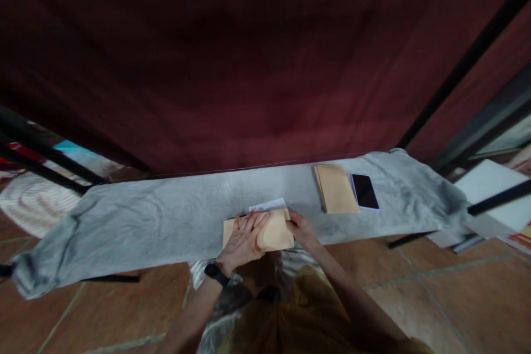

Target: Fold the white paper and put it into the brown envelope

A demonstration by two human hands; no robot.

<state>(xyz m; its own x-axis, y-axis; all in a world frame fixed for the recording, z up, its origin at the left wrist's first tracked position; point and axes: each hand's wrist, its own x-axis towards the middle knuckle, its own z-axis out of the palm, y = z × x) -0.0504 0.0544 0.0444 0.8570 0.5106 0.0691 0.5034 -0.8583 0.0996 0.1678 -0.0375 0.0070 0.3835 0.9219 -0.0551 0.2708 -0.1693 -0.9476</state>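
Note:
A tan paper envelope lies on the grey cloth near its front edge, and its front part looks folded or lifted. My left hand rests on it with the fingers spread flat, a black band around the wrist. At the envelope's right end, my right hand pinches the edge between thumb and fingers; the fingertips are partly hidden. A white sheet of paper sticks out from behind the envelope's far edge. To the right sits a small stack of similar tan envelopes.
A phone with a dark screen lies beside the stack. The grey cloth covers a long narrow bench. Dark red fabric hangs behind it, with black metal bars at both sides. White boards stand at the far right.

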